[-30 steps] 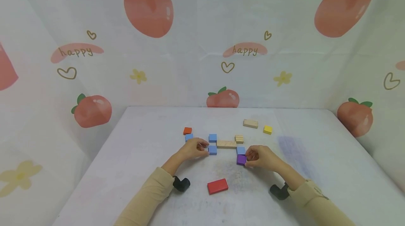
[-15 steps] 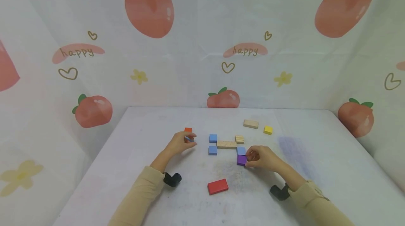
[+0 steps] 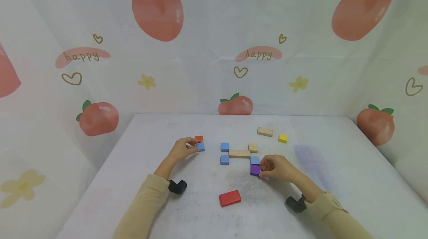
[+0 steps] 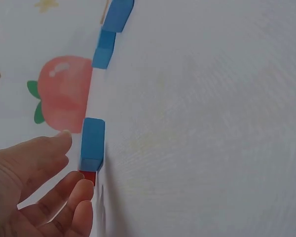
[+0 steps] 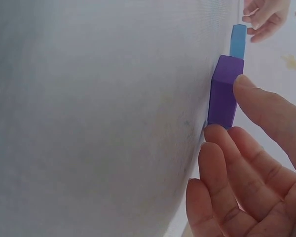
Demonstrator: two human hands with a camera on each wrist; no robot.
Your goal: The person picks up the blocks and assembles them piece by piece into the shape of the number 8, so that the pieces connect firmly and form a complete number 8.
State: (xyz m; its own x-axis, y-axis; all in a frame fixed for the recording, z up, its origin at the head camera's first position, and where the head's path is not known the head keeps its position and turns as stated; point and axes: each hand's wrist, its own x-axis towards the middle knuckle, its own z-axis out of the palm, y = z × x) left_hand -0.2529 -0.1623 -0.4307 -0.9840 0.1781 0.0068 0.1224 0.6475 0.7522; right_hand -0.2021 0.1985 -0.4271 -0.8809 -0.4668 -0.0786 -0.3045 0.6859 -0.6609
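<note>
On the left of the table, the left hand [image 3: 180,150] has its thumb and fingers spread beside a blue block [image 3: 200,147]. The left wrist view shows a gap between the thumb and that blue block [image 4: 92,140]; an orange-red block [image 3: 198,139] is just behind it. The right hand [image 3: 280,168] holds the side of a purple block [image 3: 255,170], which sits against the near side of another blue block [image 3: 254,160]. Seen from the right wrist, the thumb lies on the purple block [image 5: 223,96] and fingertips are at its lower end.
A long wooden block [image 3: 239,154] lies between two blue blocks [image 3: 225,147] [image 3: 224,160] and a ridged wooden block [image 3: 253,148]. Behind are a plain wooden block [image 3: 265,131] and a yellow block [image 3: 282,138]. A red block [image 3: 230,198] is nearer the front.
The left hand has moved left from the central blue blocks to the far-left one, which was tilted among its fingers half a second ago and now lies flat. The right hand has stayed in place.
</note>
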